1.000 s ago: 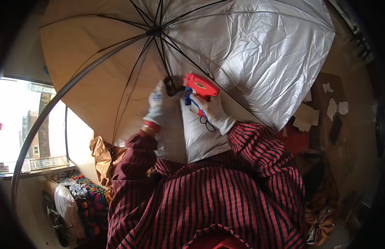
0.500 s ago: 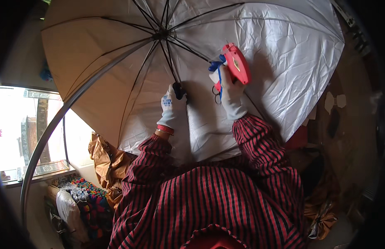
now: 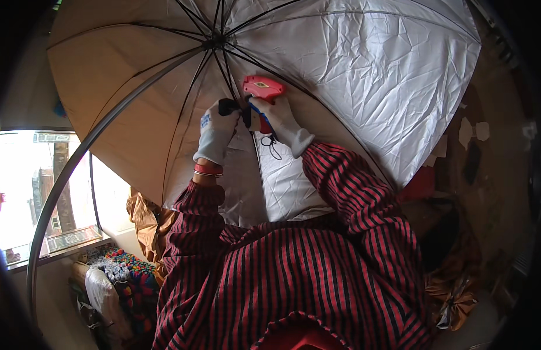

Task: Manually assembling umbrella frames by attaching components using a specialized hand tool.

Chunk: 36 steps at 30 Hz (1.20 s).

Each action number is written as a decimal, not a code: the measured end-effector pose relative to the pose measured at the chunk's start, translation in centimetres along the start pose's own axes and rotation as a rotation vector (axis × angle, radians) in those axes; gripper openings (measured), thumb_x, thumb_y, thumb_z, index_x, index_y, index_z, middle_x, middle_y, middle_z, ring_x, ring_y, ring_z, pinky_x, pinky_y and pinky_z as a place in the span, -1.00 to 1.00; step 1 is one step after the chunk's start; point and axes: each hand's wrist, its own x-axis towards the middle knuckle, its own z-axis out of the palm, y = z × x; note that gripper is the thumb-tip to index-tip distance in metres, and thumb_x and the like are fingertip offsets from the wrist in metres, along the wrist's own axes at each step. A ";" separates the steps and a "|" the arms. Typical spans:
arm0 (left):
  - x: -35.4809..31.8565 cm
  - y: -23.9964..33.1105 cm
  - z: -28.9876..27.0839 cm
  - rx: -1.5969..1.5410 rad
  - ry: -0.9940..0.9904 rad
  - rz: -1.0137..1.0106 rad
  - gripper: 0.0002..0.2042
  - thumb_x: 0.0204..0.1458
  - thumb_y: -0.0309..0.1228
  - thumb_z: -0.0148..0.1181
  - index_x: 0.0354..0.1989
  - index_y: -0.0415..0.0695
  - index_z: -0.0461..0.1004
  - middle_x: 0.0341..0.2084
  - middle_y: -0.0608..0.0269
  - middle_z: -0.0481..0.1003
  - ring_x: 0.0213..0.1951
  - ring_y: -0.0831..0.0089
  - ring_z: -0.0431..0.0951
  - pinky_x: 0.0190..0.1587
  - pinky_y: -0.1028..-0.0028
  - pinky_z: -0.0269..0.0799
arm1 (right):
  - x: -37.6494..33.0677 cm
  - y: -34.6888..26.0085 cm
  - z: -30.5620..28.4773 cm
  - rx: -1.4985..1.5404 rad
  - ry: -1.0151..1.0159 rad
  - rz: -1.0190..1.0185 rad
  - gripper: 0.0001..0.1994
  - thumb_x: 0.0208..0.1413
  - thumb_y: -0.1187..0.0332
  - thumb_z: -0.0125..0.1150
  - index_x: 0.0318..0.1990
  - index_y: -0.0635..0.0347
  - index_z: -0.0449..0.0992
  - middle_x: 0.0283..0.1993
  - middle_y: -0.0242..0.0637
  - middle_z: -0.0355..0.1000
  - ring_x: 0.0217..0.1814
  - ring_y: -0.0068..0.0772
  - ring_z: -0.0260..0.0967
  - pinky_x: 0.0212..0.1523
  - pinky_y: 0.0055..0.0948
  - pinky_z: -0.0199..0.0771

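An open umbrella [image 3: 317, 64], silvery on its inner side, spreads in front of me with dark ribs meeting at a hub [image 3: 215, 42]. My left hand [image 3: 215, 131], in a white glove with dark fingertips, is closed in a pinch at a rib below the hub; the fingers cover the exact spot. Wrapped round a red tagging gun [image 3: 263, 86] with a blue trigger part is my gloved right hand [image 3: 280, 119]. The gun's front end is close beside my left fingertips, and whether they touch is hidden. A thin dark cord loop [image 3: 274, 150] dangles below the gun.
The curved umbrella shaft [image 3: 87, 154] sweeps down the left side. Beyond it are a bright window [image 3: 25, 186] and bundled colourful folded goods [image 3: 122, 280]. Crumpled orange-brown fabric [image 3: 145, 224] lies beside my left arm, with more [image 3: 457, 297] at lower right.
My right hand has brought the tagging gun left, over to my left hand, and turned it. My left hand has shifted left and slightly up. The umbrella has moved slightly left and up.
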 end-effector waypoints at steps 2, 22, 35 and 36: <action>-0.4 0.6 0.7 -0.005 0.048 0.031 -0.80 0.01 -0.45 0.20 -0.19 -0.20 0.59 -0.51 0.24 0.57 -0.48 0.54 0.55 -0.40 0.51 0.44 | 0.2 -0.1 0.6 0.096 -0.035 0.033 -0.76 0.09 0.27 0.28 -0.20 0.26 0.54 -0.31 -0.37 0.50 -0.32 -0.57 0.42 -0.29 -0.46 0.44; 1.3 -2.3 3.9 -0.095 0.221 0.145 -0.82 0.01 -0.50 0.14 -0.25 -0.27 0.60 -0.51 0.20 0.60 -0.49 0.54 0.55 -0.41 0.50 0.44 | 2.3 1.0 -3.1 0.165 -0.310 0.065 -0.60 0.02 0.28 0.36 -0.02 0.29 0.50 -0.14 -0.33 0.52 -0.20 -0.54 0.46 -0.18 -0.48 0.47; 0.5 -1.1 2.9 -0.009 0.232 0.136 -0.81 -0.02 -0.48 0.16 -0.25 -0.25 0.60 -0.49 0.17 0.61 -0.47 0.47 0.58 -0.37 0.46 0.46 | -0.3 -0.7 -1.1 -0.204 -0.143 0.028 -0.66 0.07 0.23 0.27 -0.07 0.26 0.53 -0.25 -0.31 0.53 -0.26 -0.56 0.44 -0.20 -0.46 0.43; 0.5 -0.7 3.0 0.001 0.195 0.120 -0.80 -0.02 -0.48 0.16 -0.24 -0.26 0.60 -0.48 0.17 0.62 -0.47 0.47 0.58 -0.37 0.46 0.46 | -0.1 -0.5 -1.5 -0.150 -0.135 0.086 -0.66 0.07 0.23 0.27 -0.08 0.27 0.53 -0.24 -0.32 0.53 -0.27 -0.56 0.44 -0.21 -0.47 0.43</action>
